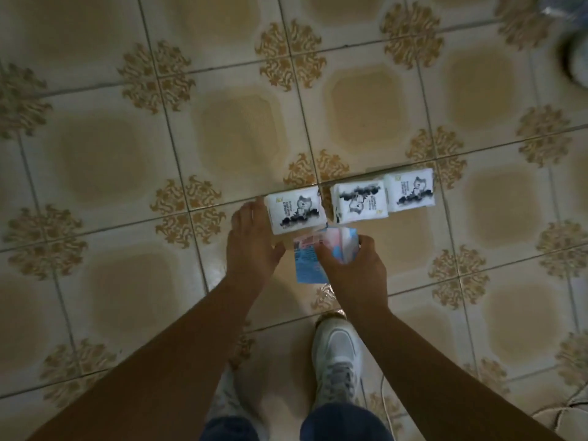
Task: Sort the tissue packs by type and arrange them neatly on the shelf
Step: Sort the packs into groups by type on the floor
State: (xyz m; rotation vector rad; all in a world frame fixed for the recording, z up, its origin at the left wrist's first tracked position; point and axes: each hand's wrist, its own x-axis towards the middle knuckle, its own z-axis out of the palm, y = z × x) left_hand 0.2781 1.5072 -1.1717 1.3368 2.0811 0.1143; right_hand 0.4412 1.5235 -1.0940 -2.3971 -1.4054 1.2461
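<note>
Right hand (353,268) pinches blue-pink pack (310,264); left hand (251,246), fingers spread, touches cat-print pack (296,214)

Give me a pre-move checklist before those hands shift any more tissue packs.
1. Left hand against the left white pack: ok, fingers rest at its left side.
2. Right hand gripping the pink-and-blue pack: ok, fingers wrap it.
3. White cat-print packs grouped: ok, three in a row.
4. Row tidy: not ok, a gap before the middle pack, whose print faces the opposite way from the right pack.
5. Shelf ready: cannot tell, only tiled floor shows.
6. Footing: ok, white shoe clear of the packs.
</note>
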